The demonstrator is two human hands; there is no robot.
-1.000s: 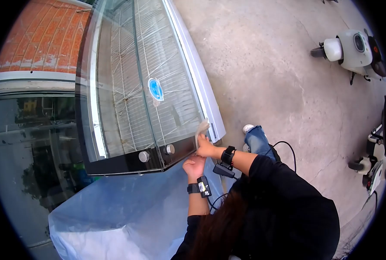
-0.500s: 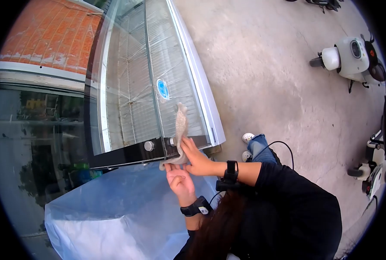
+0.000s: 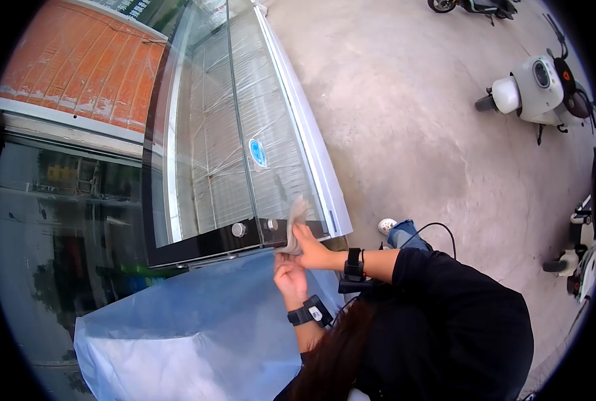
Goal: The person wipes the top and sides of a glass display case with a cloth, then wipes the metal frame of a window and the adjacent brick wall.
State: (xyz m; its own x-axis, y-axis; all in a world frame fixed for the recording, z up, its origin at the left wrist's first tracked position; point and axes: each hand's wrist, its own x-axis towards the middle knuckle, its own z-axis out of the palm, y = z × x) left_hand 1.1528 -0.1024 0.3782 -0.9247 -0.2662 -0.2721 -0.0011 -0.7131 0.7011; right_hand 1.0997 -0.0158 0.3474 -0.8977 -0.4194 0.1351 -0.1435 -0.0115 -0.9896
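We see a greyish cloth (image 3: 297, 219) against the near end of a long glass case (image 3: 274, 107), lying over its black panel (image 3: 191, 248) and reaching up onto the glass. Our right hand (image 3: 312, 248) touches the cloth from the near side; we cannot tell whether its fingers close on it or only lie flat. Our left hand (image 3: 290, 281) is just below, palm up, its fingers partly bent near the cloth's lower end; we cannot tell whether they grip it. A silver knob (image 3: 239, 230) is on the panel, left of the cloth, and a blue sticker (image 3: 257, 153) is on the glass above. Bluish sheeting (image 3: 154, 321) spreads below the case. Well apart, we see a white scooter (image 3: 542, 87) on the ground (image 3: 405, 127).
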